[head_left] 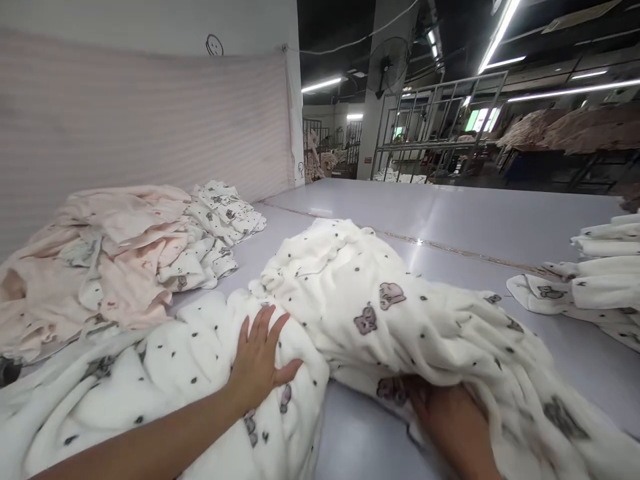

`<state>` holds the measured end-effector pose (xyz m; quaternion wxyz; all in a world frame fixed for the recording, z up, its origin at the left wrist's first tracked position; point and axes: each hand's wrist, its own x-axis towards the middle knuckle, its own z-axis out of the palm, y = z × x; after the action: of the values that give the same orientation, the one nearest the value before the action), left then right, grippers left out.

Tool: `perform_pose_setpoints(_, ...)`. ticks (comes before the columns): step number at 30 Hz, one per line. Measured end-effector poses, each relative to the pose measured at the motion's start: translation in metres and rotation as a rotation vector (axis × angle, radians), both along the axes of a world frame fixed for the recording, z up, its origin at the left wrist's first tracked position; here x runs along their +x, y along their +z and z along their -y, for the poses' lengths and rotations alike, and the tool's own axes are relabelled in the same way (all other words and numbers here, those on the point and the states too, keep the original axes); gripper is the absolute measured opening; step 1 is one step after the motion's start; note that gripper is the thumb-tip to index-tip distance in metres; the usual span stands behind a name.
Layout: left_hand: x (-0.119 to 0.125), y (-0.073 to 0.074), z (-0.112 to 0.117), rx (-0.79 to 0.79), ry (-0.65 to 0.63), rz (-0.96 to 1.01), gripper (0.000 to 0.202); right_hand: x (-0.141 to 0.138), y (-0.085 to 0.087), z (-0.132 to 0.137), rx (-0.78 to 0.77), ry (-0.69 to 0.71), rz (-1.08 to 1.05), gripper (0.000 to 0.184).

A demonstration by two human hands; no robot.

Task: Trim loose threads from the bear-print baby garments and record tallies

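A large white fleecy cloth [340, 293] printed with dark dots and purplish bear figures lies bunched across the table in front of me. My left hand [260, 353] rests on its left part, fingers spread and palm down on the fabric. My right hand [447, 413] reaches under the raised right part of the cloth. Its fingers are mostly hidden by the folds, and whether they grip the fabric does not show. Between my hands, a patch of bare tabletop is visible below the cloth.
A heap of pink cloth [135, 233] with white printed pieces lies at the left, by a pale hanging sheet [150, 113]. Folded white pieces [605, 280] are stacked at the right. A seam crosses the pale table [450, 213]. Behind stand metal racks [440, 127] and a fan [387, 65].
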<state>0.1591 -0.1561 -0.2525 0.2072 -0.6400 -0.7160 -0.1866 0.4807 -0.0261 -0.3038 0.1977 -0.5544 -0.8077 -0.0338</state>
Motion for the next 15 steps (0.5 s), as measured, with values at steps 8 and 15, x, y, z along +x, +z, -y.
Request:
perform_pose_setpoints(8, -0.01, 0.015, -0.022, -0.053, 0.025, 0.181, 0.072, -0.044, 0.021, -0.023, -0.033, -0.036, 0.133, 0.033)
perform_pose_setpoints(15, -0.017, 0.031, 0.007, -0.102, -0.076, 0.277, 0.073, -0.048, 0.024, 0.13, -0.045, 0.058, -0.037, 0.053)
